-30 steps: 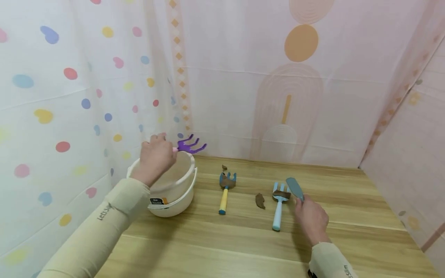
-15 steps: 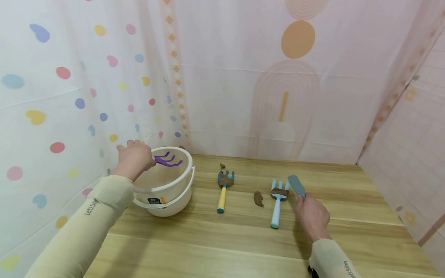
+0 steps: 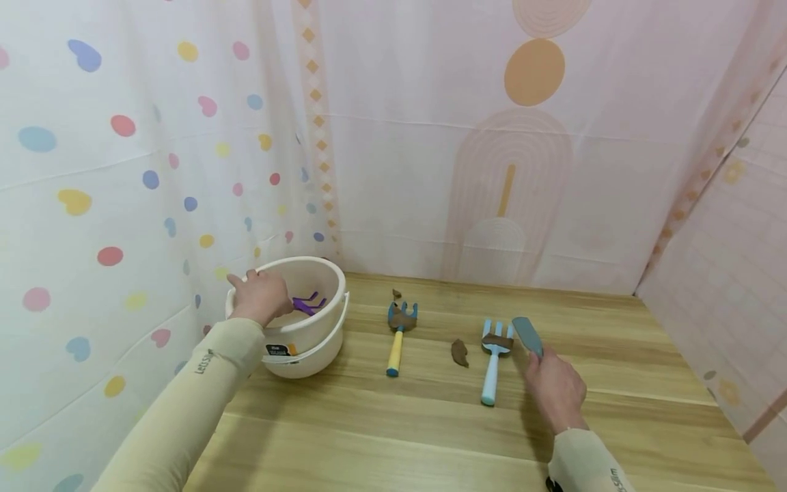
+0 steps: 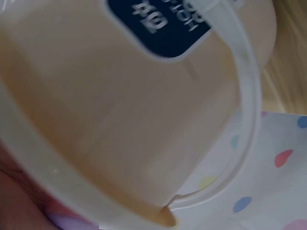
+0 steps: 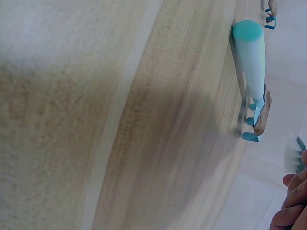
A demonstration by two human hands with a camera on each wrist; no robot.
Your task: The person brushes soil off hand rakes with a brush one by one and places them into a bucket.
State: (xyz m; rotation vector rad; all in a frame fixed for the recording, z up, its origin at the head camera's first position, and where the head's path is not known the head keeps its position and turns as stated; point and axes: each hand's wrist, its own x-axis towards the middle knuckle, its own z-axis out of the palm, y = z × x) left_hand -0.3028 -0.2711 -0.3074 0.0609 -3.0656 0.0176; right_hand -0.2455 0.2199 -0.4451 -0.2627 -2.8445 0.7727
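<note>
My left hand [image 3: 261, 298] reaches over the rim of a white bucket [image 3: 298, 352] and grips a purple hand rake [image 3: 305, 304], whose tines are down inside. The left wrist view is mostly filled by the bucket wall [image 4: 129, 110] and its handle. My right hand [image 3: 556, 388] holds a grey-blue flat-bladed tool [image 3: 527, 335] by its lower end, blade pointing up and away. Left of it lies a light blue garden fork [image 3: 490, 376] with a brown piece across its tines. In the right wrist view only my curled fingers [image 5: 292, 201] show at the edge.
A yellow-handled blue rake [image 3: 395, 352] lies midway on the wooden table [image 3: 393, 437], a brown lump on its tines. Loose brown pieces lie nearby, one [image 3: 459, 353] beside the fork. Patterned curtains [image 3: 399, 184] hang behind and at both sides.
My left hand has lowered the purple rake from above the bucket's rim to inside it. The right hand keeps its hold and has hardly moved.
</note>
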